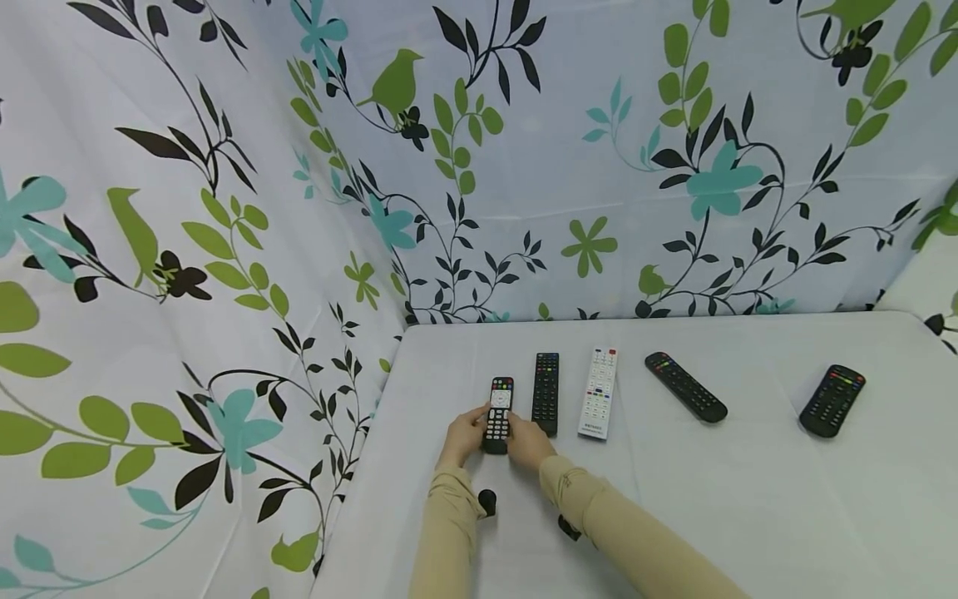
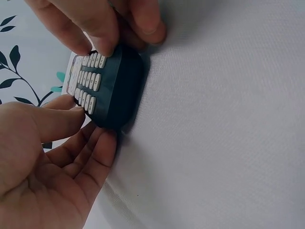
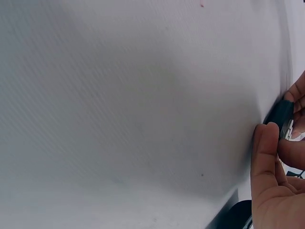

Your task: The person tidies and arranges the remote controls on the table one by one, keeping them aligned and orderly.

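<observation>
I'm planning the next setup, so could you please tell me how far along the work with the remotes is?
Apparently done: the long black remote and the white remote lie side by side, roughly parallel. In hand: the left hand and right hand hold the leftmost remote by its sides. Possibly left, if they are being aligned: the fourth remote from the left and the rightmost remote, both lying slanted.

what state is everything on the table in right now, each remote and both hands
held remote: keys up, gripped at both sides
left hand: pinching the held remote's left side
right hand: pinching the held remote's right side
long black remote: lying keys up, just right of the held one
white remote: lying keys up, leaning slightly right
slanted black remote: lying keys up, far end left
rightmost black remote: lying keys up, far end right
</observation>
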Demonstrator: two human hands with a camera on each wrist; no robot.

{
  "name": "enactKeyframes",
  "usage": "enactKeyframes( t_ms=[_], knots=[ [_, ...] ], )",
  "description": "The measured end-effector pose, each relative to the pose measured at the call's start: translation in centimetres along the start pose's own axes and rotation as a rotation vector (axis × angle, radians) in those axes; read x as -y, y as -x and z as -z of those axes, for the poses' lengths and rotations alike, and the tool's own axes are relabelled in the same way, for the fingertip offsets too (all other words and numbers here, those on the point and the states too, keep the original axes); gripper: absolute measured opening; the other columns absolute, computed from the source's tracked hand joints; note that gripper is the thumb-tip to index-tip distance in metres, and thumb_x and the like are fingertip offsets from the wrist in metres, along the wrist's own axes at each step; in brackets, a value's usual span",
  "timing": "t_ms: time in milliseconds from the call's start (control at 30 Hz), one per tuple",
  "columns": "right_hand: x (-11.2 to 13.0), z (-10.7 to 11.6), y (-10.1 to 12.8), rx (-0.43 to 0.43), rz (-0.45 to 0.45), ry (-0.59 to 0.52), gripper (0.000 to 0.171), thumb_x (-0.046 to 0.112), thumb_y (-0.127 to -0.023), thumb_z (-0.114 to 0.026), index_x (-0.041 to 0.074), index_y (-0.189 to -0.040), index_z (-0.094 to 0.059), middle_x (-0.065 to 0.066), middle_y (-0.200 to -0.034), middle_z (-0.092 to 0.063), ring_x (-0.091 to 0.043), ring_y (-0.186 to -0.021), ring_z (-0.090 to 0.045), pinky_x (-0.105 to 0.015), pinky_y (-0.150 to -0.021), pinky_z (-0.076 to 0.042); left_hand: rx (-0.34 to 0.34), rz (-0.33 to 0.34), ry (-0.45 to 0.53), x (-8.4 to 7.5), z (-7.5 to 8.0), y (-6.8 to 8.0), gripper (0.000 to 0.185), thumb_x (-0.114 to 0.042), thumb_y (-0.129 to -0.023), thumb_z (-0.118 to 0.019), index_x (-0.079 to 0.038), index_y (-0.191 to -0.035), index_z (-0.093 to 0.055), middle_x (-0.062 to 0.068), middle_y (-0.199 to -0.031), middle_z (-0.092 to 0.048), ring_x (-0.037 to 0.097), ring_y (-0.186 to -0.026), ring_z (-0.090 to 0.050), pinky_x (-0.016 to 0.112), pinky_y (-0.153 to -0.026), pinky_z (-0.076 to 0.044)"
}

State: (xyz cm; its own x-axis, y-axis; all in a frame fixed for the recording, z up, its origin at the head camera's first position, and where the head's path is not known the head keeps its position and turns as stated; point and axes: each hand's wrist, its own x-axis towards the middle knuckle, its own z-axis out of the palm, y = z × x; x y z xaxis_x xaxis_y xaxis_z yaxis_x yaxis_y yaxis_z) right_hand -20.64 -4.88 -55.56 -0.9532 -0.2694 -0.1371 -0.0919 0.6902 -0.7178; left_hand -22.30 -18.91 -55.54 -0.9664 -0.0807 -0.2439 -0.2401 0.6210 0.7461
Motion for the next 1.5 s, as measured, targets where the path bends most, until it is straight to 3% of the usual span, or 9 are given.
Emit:
enactKeyframes(
  t_ms=[167,300,467,700,1000,1067,1167,1300,1500],
  knots=[
    [-0.1,0.0,0.5,0.000,0.002,-0.007,0.049,0.007,-0.088,-0.057,-0.005,-0.133,-0.044,-0.022,-0.118,-0.063,-0.032,-0.107,-0.063,-0.044,-0.090,-0.049,0.018,0.013,0.011,-0.1,-0.1,0.5,0.038,-0.013,-0.093,-0.050,-0.019,-0.131,-0.055,0.005,-0.076,-0.054,0.012,-0.063,-0.044,0.021,-0.056,-0.038],
    [-0.4,0.0,0.8,-0.005,-0.003,-0.007,0.049,0.008,-0.088,-0.058,-0.004,-0.134,-0.044,-0.021,-0.120,-0.062,-0.029,-0.106,-0.063,-0.043,-0.091,-0.049,0.031,0.011,0.020,-0.2,-0.2,0.8,0.038,-0.014,-0.094,-0.050,-0.019,-0.131,-0.054,0.003,-0.076,-0.053,0.011,-0.064,-0.046,0.021,-0.057,-0.040],
    [-0.4,0.0,1.1,0.007,0.013,-0.014,0.050,0.008,-0.088,-0.058,-0.005,-0.134,-0.043,-0.020,-0.110,-0.066,-0.019,-0.083,-0.062,-0.040,-0.081,-0.052,0.025,-0.019,0.014,-0.3,-0.1,1.3,0.038,-0.012,-0.094,-0.050,-0.016,-0.131,-0.054,0.002,-0.072,-0.049,0.011,-0.061,-0.045,0.021,-0.055,-0.040],
    [-0.2,-0.3,1.5,0.012,0.029,-0.019,0.050,0.008,-0.088,-0.058,-0.005,-0.134,-0.044,-0.020,-0.098,-0.068,-0.015,-0.070,-0.056,-0.038,-0.071,-0.052,0.012,-0.022,-0.008,-0.3,0.2,2.1,0.038,-0.011,-0.093,-0.050,-0.014,-0.130,-0.055,0.002,-0.069,-0.048,0.012,-0.061,-0.045,0.022,-0.056,-0.039],
    [-0.6,0.0,2.1,-0.012,0.019,-0.045,0.047,0.008,-0.087,-0.058,-0.004,-0.132,-0.047,-0.020,-0.103,-0.067,-0.022,-0.081,-0.062,-0.042,-0.078,-0.051,0.007,-0.042,0.028,0.0,-0.1,2.2,0.038,-0.009,-0.090,-0.053,-0.013,-0.128,-0.057,-0.001,-0.064,-0.049,0.009,-0.055,-0.046,0.021,-0.052,-0.041],
    [-0.7,0.3,2.2,-0.033,0.037,-0.048,0.044,0.008,-0.088,-0.057,-0.004,-0.129,-0.050,-0.021,-0.109,-0.066,-0.027,-0.092,-0.065,-0.044,-0.084,-0.051,-0.007,-0.050,0.022,0.2,-0.2,2.1,0.039,-0.007,-0.089,-0.054,-0.012,-0.127,-0.058,0.000,-0.064,-0.051,0.008,-0.054,-0.046,0.021,-0.051,-0.041],
    [-1.1,0.8,2.4,-0.047,0.070,-0.068,0.038,0.009,-0.088,-0.055,-0.003,-0.124,-0.055,-0.016,-0.104,-0.068,-0.024,-0.088,-0.065,-0.039,-0.079,-0.052,-0.028,-0.055,0.013,0.3,-0.1,2.0,0.042,-0.003,-0.086,-0.054,-0.009,-0.128,-0.057,0.002,-0.064,-0.056,0.007,-0.053,-0.046,0.020,-0.051,-0.040],
    [-1.8,1.5,2.6,-0.009,0.091,-0.172,0.032,0.010,-0.089,-0.054,0.000,-0.119,-0.059,-0.008,-0.081,-0.066,-0.013,-0.064,-0.056,-0.027,-0.058,-0.046,-0.087,-0.071,-0.008,0.1,0.1,1.8,0.043,0.000,-0.084,-0.053,-0.004,-0.127,-0.056,0.007,-0.067,-0.061,0.008,-0.053,-0.046,0.020,-0.051,-0.039],
    [-2.7,3.5,2.3,-0.111,0.050,-0.284,0.029,0.014,-0.093,-0.053,0.004,-0.119,-0.060,-0.008,-0.080,-0.063,-0.009,-0.060,-0.052,-0.022,-0.054,-0.044,-0.210,-0.144,-0.004,-2.5,-0.3,1.4,0.034,-0.007,-0.088,-0.055,-0.001,-0.121,-0.060,0.014,-0.083,-0.064,0.016,-0.065,-0.054,0.025,-0.056,-0.043]
  ],
)
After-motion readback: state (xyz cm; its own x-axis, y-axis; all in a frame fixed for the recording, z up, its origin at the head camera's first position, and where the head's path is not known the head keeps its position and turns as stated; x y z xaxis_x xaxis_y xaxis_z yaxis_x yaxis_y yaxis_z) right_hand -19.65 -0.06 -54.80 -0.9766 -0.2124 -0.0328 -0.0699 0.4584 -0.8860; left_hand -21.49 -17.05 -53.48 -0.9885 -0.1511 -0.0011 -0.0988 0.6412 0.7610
